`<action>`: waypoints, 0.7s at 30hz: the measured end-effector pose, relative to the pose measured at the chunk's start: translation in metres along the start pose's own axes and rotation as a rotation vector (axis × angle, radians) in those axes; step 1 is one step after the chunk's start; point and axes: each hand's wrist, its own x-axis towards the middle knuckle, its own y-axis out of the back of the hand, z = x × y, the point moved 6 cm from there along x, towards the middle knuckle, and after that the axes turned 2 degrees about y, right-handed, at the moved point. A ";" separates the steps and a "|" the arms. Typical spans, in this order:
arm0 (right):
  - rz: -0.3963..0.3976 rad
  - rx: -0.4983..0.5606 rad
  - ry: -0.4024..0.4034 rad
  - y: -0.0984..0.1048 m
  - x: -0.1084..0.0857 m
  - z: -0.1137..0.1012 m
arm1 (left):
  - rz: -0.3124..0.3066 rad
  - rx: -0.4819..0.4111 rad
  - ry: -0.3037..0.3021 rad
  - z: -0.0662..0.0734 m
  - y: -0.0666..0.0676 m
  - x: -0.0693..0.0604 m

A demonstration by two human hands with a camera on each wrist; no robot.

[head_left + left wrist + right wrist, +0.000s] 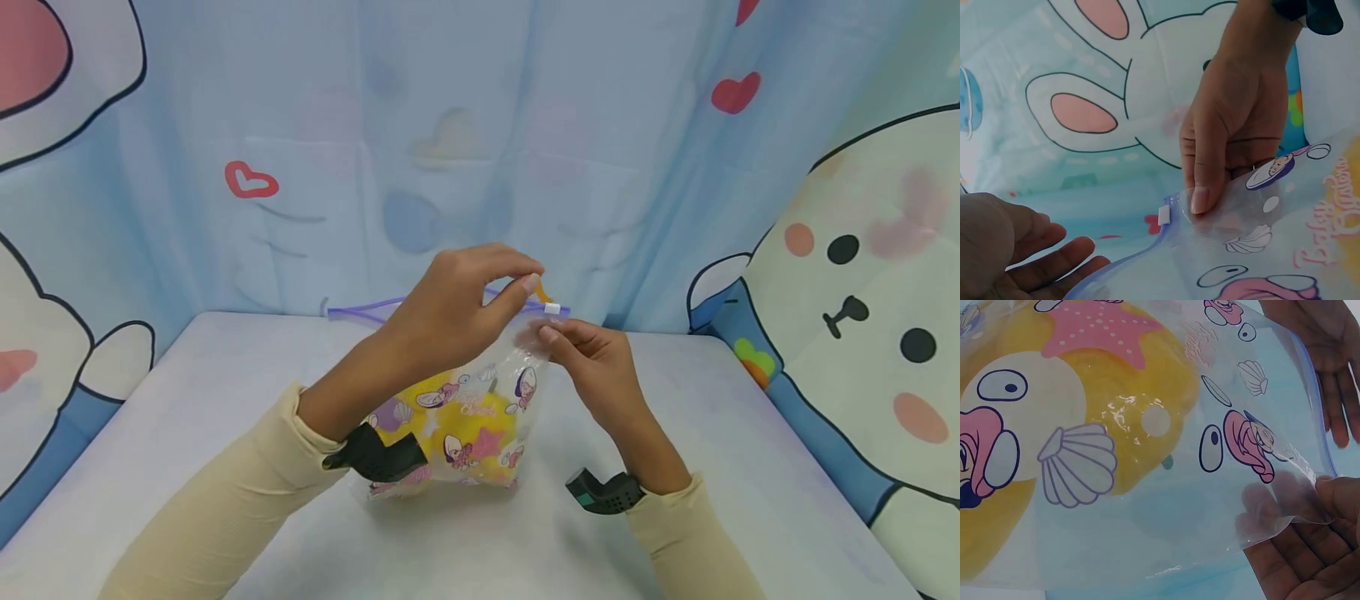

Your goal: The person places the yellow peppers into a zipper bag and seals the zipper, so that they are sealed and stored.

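A clear zip bag (480,425) printed with shells, a pink starfish and cartoon figures stands on the table; something yellow shows through it. Its purple zip strip (360,314) runs along the top, with a white slider (552,308) at the right end. My right hand (600,367) pinches the bag's upper right corner just below the slider, thumb in front. My left hand (472,304) is above the bag's top edge, fingertips close to the slider but apart from it. In the left wrist view its fingers (1054,272) are loosely bent. A small orange patch by its thumb is unclear.
The white table (255,400) extends around the bag. Behind it hangs a light blue curtain (450,100) with hearts and cartoon rabbits. A black wrist camera (382,454) sits on the left wrist and another camera (603,492) on the right.
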 end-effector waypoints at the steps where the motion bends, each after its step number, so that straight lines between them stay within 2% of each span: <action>1: -0.001 -0.001 -0.001 0.000 0.000 -0.001 | -0.024 -0.002 0.018 -0.001 -0.003 0.003; 5: 0.001 0.050 0.018 0.000 -0.001 -0.001 | -0.170 0.002 0.123 -0.008 -0.018 0.011; 7: 0.003 0.073 0.035 0.000 -0.001 -0.001 | -0.231 0.022 0.146 -0.011 -0.025 0.013; 9: 0.000 0.089 0.055 0.000 -0.001 -0.001 | -0.267 0.042 0.140 -0.013 -0.031 0.014; 13: -0.005 0.064 0.073 -0.001 -0.001 -0.003 | -0.284 0.056 0.122 -0.015 -0.035 0.015; 21: -0.016 0.042 0.065 -0.003 -0.002 -0.005 | -0.268 0.049 0.110 -0.021 -0.036 0.012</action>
